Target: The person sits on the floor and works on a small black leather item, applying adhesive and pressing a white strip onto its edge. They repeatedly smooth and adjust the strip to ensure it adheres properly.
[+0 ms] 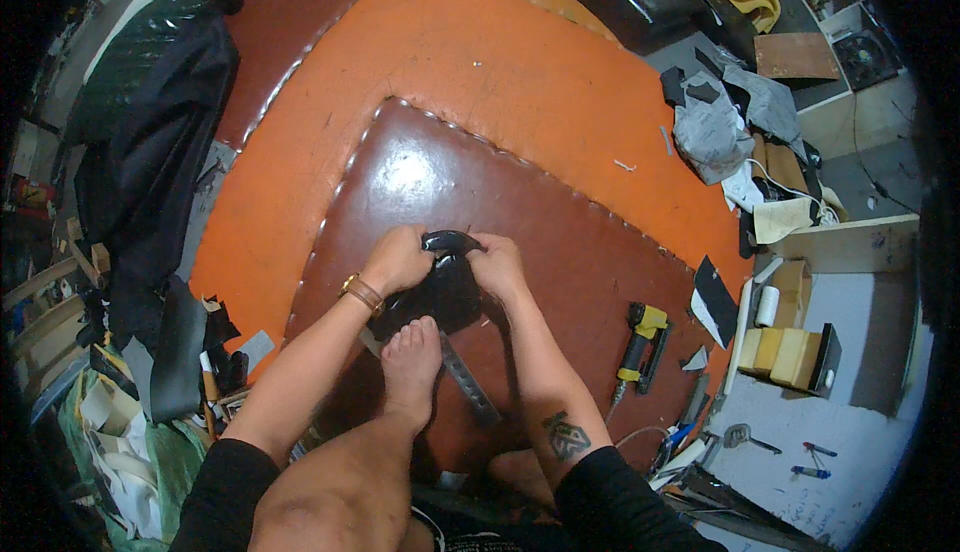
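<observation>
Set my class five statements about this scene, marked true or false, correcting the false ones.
1. The left hand and right hand both hold a glossy black piece. True.
2. The left wrist is bare. False: it wears a watch.
3. A strip with holes lies to the right of the bare foot. True.
4. No tool lies right of the right forearm. False: a yellow-and-black tool does.
5. That tool rests on a brown panel. True.

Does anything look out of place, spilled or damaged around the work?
Stray scraps: a black-and-white offcut lies right of the yellow-and-black tool, and a pale shred lies on the orange covering, like litter. The bright patch on the brown covering looks like glare, not a spill. No damage stands out.
</observation>
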Demonstrator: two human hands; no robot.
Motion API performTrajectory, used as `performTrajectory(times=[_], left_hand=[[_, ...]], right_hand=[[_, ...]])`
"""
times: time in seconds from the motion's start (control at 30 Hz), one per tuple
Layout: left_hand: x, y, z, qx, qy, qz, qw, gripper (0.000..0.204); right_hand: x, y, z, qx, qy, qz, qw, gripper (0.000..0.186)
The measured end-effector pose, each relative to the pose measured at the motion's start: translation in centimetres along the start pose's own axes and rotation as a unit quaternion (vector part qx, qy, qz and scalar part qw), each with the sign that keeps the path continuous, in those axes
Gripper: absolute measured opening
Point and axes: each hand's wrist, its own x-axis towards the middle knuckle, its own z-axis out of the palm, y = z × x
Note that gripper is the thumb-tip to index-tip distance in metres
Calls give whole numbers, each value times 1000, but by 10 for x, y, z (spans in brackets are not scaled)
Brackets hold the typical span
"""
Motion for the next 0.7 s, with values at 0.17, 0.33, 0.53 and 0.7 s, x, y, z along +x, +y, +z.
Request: performTrajectory(times=[0.17, 0.33, 0.53, 0.7], left_hand=[[8, -4, 9, 77, 45, 9, 996, 22], [-3, -3, 7, 126, 54, 13, 990, 24], [3, -16, 15, 101, 61, 18, 993, 27], [3, -26, 20, 50, 61, 15, 997, 27]], right_hand=[[8, -3, 12, -12, 40, -8, 999, 29], [-3, 8, 4, -116, 54, 18, 992, 20], [-31, 36, -24, 249, -133, 220, 934, 30], [-64, 54, -30, 432, -181, 201, 860, 32]])
